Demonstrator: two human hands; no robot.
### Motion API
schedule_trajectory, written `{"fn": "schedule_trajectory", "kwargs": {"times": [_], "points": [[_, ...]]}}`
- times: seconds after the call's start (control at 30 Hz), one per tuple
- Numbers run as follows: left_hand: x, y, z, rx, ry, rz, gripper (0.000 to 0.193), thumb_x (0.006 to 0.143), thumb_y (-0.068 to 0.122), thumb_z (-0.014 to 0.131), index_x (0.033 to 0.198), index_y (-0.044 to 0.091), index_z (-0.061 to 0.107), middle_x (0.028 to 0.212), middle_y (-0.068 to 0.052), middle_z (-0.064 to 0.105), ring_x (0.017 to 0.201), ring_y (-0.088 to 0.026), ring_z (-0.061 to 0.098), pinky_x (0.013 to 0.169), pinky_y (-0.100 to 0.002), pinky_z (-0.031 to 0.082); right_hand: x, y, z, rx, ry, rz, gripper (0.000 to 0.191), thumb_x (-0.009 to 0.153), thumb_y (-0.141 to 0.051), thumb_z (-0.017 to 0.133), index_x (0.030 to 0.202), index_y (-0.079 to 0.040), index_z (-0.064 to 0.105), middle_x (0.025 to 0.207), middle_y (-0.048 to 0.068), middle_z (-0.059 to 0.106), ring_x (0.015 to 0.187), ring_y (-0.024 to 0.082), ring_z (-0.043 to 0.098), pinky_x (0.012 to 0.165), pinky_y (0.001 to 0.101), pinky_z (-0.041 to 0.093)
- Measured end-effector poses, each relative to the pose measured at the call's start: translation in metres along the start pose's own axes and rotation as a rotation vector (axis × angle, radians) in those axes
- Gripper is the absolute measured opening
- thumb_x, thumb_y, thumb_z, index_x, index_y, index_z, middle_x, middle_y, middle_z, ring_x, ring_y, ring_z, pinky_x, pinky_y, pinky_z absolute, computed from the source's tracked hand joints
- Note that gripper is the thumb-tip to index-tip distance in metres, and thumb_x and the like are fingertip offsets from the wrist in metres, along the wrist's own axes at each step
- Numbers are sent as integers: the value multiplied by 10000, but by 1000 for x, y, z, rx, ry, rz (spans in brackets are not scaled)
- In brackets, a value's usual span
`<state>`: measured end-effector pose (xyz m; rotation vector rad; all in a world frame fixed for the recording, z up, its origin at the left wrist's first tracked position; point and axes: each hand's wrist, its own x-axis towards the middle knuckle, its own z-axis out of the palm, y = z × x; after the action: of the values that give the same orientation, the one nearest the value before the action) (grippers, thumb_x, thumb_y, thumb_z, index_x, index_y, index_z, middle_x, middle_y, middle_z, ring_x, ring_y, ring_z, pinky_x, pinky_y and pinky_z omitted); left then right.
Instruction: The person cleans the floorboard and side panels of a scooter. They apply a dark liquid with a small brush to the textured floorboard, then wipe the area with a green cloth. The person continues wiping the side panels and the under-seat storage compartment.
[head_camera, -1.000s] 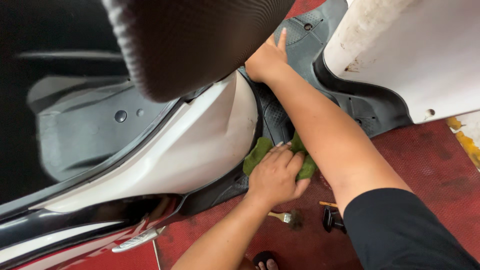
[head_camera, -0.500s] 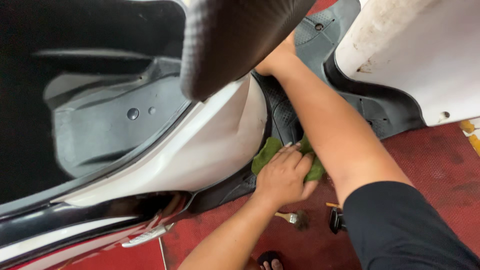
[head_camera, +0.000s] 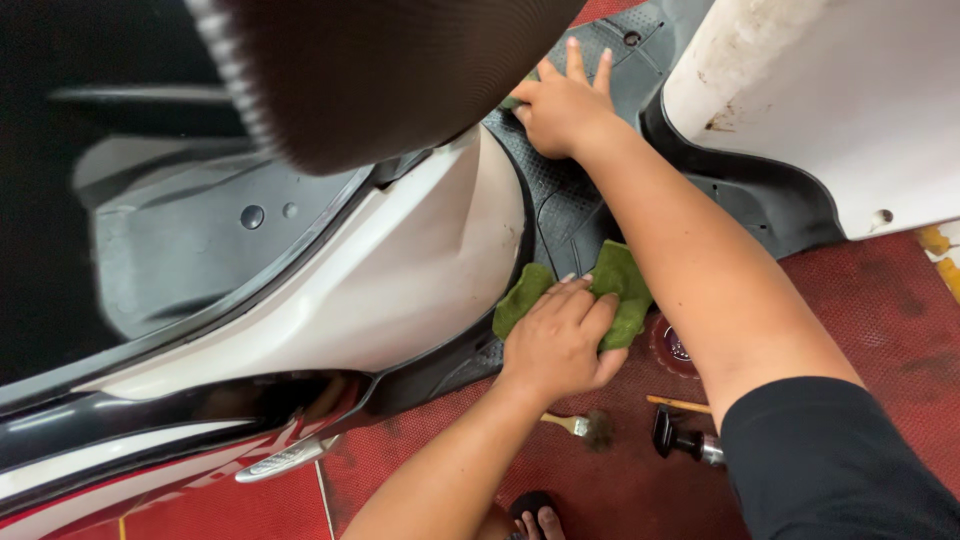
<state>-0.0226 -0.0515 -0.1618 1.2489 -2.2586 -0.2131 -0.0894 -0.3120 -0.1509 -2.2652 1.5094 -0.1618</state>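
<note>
A green cloth (head_camera: 612, 290) is pressed flat by the left hand (head_camera: 560, 345) against the black scooter floorboard (head_camera: 560, 215), beside the white side panel (head_camera: 400, 280). The right hand (head_camera: 560, 105) is laid open, fingers spread, farther up the floorboard. A small brush (head_camera: 585, 427) is seen on the red floor (head_camera: 870, 320) below.

A: Even overhead light is falling on the white body panel (head_camera: 400, 290), leaving soft glare.
B: And left of that panel, the open compartment is sinking into deep shadow; the seat above it is blurring out of focus.
</note>
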Motion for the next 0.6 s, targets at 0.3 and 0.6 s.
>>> {"fn": "schedule_trajectory", "kwargs": {"times": [0.3,0.6], "points": [[0,-1,3,3,-27,-26,517,750,302,782,1184,35,689,1064,-168,675,1201,-360,667,1117,-460,501,35,-41,-17,-19,-4,-281,517,1029,-292,457,1543,-240,436,1635,86,333,1527,319,225,1153,687,54],[4,2,-2,0,7,-16,506,818,291,732,1214,-21,691,1190,-206,695,1197,-372,662,1145,-453,494,90,-56,-32,50,-81,-202,532,1013,-304,453,1544,-321,421,1673,74,207,1545,341,98,1152,701,6]]}}
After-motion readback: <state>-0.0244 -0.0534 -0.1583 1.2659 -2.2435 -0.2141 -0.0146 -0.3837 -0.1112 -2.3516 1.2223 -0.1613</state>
